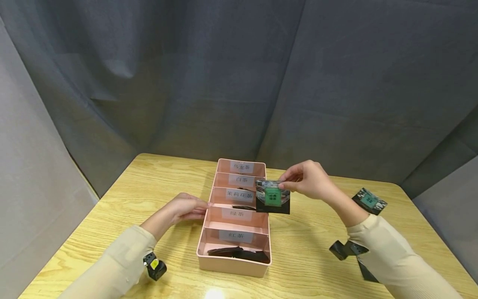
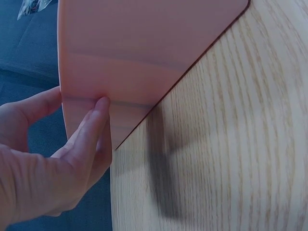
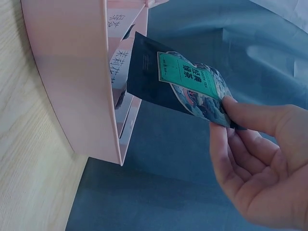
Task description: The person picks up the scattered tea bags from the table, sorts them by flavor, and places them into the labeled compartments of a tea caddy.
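A pink box [image 1: 233, 265] stands lengthwise on the table, split into several compartments with white Chinese labels. My left hand [image 1: 184, 207] holds its left wall: the thumb reaches the rim while the fingers press the outside, as the left wrist view shows. The thumb tip is hidden there. Between thumb and fingers, my right hand [image 1: 308, 180] pinches the upper corner of a dark tea sachet [image 1: 272, 199] with a green label. This sachet hangs above the box's right edge, beside the middle compartments. Dark sachets [image 1: 242, 253] lie in the nearest compartment; others show farther back.
On the wooden table [image 1: 149, 178], another green-labelled sachet [image 1: 369, 201] lies at the right. A dark flat item [image 1: 367, 272] is partly covered by the right forearm. Grey cloth [image 1: 239, 83] hangs behind the table. Small black cameras [image 1: 154, 265] are strapped to both wrists.
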{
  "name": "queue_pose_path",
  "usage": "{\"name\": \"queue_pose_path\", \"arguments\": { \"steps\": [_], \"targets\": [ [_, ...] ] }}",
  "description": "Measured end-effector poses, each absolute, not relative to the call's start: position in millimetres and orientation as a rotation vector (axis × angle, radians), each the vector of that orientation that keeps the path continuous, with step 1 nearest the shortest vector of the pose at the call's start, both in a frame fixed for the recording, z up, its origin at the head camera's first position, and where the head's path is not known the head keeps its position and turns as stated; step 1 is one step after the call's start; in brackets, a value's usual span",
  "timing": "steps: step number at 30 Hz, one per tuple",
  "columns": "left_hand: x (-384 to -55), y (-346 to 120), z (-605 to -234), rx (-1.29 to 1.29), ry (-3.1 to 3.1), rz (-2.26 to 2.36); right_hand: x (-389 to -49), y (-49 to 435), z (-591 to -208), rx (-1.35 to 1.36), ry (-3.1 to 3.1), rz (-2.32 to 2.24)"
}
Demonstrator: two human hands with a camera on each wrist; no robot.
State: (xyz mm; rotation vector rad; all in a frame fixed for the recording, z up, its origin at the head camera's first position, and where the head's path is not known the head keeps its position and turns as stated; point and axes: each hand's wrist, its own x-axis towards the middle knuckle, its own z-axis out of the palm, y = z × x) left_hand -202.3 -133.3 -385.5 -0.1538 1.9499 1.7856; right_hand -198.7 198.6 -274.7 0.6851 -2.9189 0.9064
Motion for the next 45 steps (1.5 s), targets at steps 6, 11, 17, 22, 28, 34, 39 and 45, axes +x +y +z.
{"name": "queue_pose_path", "arguments": {
  "steps": [6, 11, 17, 22, 28, 34, 39, 45],
  "targets": [
    [-201.7, -133.2, -384.5, -0.155, 1.945, 1.789, -200.4, 192.2, -275.6, 0.711, -2.929, 0.898],
    [-201.9, -133.1, -385.0, -0.152, 1.953, 1.783, -202.7, 187.0, -276.8, 0.73, -2.931, 0.898],
    [-202.4, -133.4, -386.3, -0.149, 1.96, 1.775, -204.1, 182.2, -278.0, 0.742, -2.935, 0.918],
    [-201.7, -132.6, -385.4, -0.15, 1.957, 1.773, -204.2, 181.2, -280.4, 0.743, -2.939, 0.915],
    [-201.3, -131.4, -383.0, -0.163, 1.974, 1.758, -203.9, 180.2, -282.4, 0.764, -2.943, 0.893],
    [-202.7, -131.7, -381.8, -0.161, 1.984, 1.741, -204.1, 174.1, -281.3, 0.803, -2.927, 0.912],
    [-202.7, -131.9, -381.9, -0.161, 1.98, 1.744, -203.4, 167.6, -281.8, 0.85, -2.923, 0.919],
    [-202.1, -132.2, -381.9, -0.175, 1.983, 1.739, -202.3, 159.9, -284.8, 0.896, -2.926, 0.949]
  ]
}}
